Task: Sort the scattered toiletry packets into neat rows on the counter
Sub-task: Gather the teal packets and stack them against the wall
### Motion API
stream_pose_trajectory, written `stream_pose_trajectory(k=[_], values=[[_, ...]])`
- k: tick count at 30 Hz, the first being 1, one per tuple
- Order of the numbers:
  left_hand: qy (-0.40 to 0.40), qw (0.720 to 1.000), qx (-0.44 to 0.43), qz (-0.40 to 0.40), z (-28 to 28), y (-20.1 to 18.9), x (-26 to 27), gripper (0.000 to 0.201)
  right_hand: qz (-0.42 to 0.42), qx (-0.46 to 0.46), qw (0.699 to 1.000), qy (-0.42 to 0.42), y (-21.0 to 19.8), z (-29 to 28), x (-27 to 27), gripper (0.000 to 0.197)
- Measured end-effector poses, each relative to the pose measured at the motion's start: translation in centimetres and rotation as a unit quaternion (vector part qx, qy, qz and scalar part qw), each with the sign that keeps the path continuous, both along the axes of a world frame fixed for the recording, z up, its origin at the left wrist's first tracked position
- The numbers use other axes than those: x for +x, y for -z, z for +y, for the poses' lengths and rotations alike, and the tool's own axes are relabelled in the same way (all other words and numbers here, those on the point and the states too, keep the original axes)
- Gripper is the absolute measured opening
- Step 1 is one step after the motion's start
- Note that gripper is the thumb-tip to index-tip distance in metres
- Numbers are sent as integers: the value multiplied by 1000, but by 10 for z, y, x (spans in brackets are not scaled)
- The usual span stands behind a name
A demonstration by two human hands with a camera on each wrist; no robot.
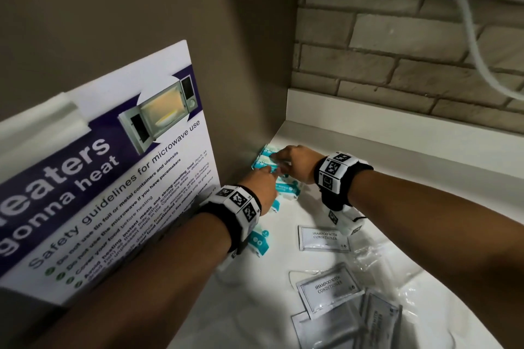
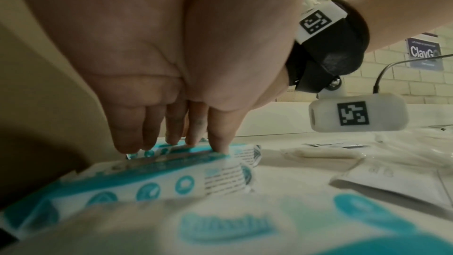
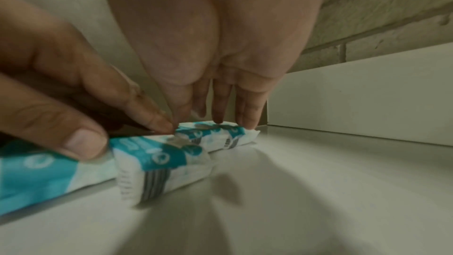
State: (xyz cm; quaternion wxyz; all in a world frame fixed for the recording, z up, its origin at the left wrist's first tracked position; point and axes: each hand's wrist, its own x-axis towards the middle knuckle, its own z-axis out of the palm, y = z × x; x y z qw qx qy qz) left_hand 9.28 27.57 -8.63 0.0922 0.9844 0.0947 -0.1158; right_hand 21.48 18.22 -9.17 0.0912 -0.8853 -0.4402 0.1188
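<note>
Both hands work at the far left corner of the white desk [image 1: 354,150]. The left hand [image 1: 262,183] and right hand [image 1: 296,161] press straightened fingertips onto teal-and-white wipe packets [image 1: 265,160] lying side by side. Grey shampoo sachets [image 1: 323,238] lie nearer, apart.

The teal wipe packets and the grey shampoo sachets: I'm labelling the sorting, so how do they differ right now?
The teal wipe packets look plump; the grey shampoo sachets lie flat. The teal ones sit side by side by the corner under both hands; the grey ones lie scattered nearer, some overlapping, untouched. Both rest on the white counter.
</note>
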Motion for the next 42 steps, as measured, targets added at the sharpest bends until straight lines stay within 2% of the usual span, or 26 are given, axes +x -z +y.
stream_pose_trajectory(k=[2, 5, 7, 12, 14, 22, 31, 36, 42], values=[[-3, 1000, -24, -18, 0, -6, -6, 50, -15, 18, 999, -30, -5, -8, -10, 39], [-2, 998, -49, -50, -1, -18, -19, 47, -13, 9, 997, -70, -8, -20, -27, 24], [2, 998, -32, -50, -3, -22, -34, 46, -9, 0, 997, -75, -5, -25, -38, 28], [16, 1000, -14, 18, -11, -16, -66, 73, 13, 2, 999, -49, 4, -23, -46, 36], [8, 1000, -21, 21, -10, -8, -71, 78, 18, 6, 999, -40, 6, -17, -48, 37], [-46, 995, -80, -44, -7, 1, -74, 71, 12, 32, 999, -32, 9, 1, -56, 30], [-89, 990, -76, -82, -5, -1, -61, 66, 20, 39, 999, -29, 1, 6, -53, 24], [-74, 993, -48, -82, -4, -6, -63, 67, 22, 27, 998, -46, -8, 1, -54, 33], [-27, 996, 34, -72, -3, -2, -80, 54, 21, 7, 999, -25, -3, -5, -61, 40]])
